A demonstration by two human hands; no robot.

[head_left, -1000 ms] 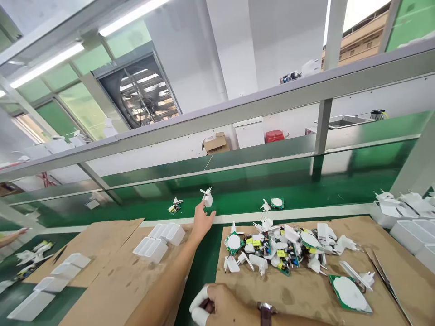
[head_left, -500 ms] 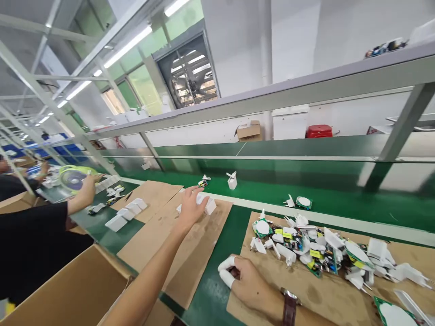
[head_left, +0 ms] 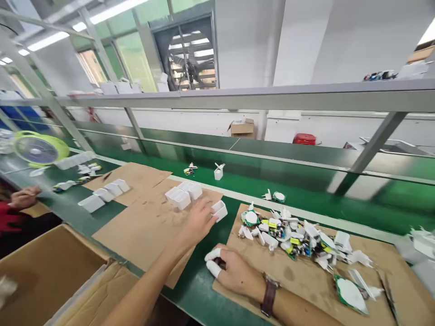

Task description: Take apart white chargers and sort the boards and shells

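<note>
My left hand (head_left: 199, 220) is at the right edge of the middle cardboard sheet, its thumb and fingers closed on the near left end of a small white open-topped plastic case (head_left: 220, 212). Left of it stands a group of similar white cases (head_left: 181, 195). My right hand (head_left: 233, 269), with white finger covers on thumb and forefinger, rests curled at the left edge of the right cardboard sheet (head_left: 258, 271). Its fingertips meet; whatever may be inside is hidden. Beyond it lies a heap of circuit boards and white plug parts (head_left: 295, 235).
Another row of white cases (head_left: 104, 194) stands at left, near a green fan (head_left: 37, 148). An open carton (head_left: 57, 271) sits at the near left. Loose parts and a white case (head_left: 218, 173) lie on the green strip behind. Tweezers (head_left: 387, 294) lie at right. Another person's hand (head_left: 25, 197) shows far left.
My left hand has moved right and nearer, bringing one white case away from the group. My right hand stays curled. The view has turned, and the co-worker's outstretched arm has drawn back.
</note>
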